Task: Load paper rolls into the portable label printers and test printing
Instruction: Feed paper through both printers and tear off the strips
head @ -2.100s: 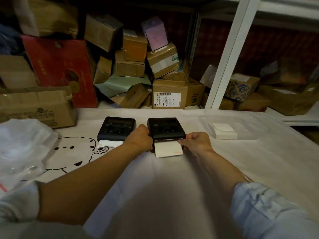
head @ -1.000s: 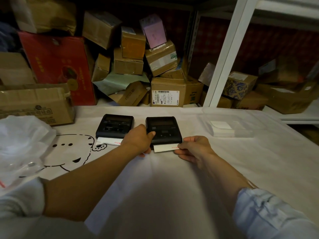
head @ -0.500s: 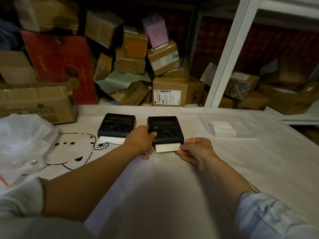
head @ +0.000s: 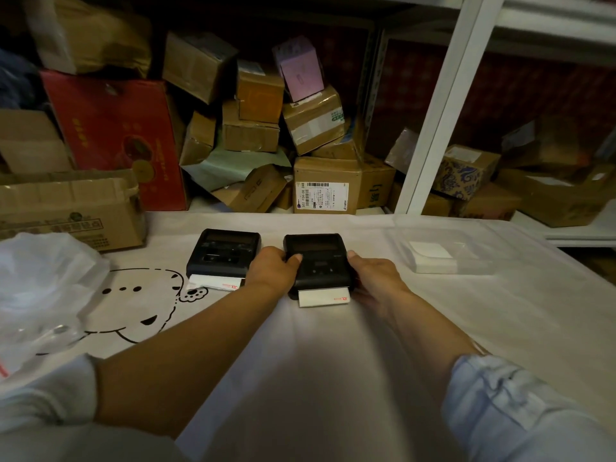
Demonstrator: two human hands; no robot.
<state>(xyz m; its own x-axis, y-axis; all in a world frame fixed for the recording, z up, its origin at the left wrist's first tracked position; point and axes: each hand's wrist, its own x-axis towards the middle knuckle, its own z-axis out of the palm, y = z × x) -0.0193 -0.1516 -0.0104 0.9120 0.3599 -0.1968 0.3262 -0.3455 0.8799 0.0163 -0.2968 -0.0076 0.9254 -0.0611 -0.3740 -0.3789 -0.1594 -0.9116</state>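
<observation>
Two black portable label printers sit side by side on a white cloth. The right printer (head: 319, 261) has a short white label (head: 324, 297) sticking out of its front slot. My left hand (head: 271, 270) grips its left side, thumb resting on the top. My right hand (head: 375, 273) clasps its right side, fingers down by the label's corner. The left printer (head: 224, 253) stands untouched, with its own white label (head: 215, 282) protruding toward me.
A stack of white labels (head: 431, 256) lies in a clear wrapper at the right. A crumpled plastic bag (head: 43, 285) fills the left. Cardboard boxes (head: 325, 185) crowd the back, and a white shelf post (head: 443, 105) rises at the right.
The long label strip at the right printer became a short stub. My right hand left the label and moved up onto the printer's right side. My left hand stayed on its left side.
</observation>
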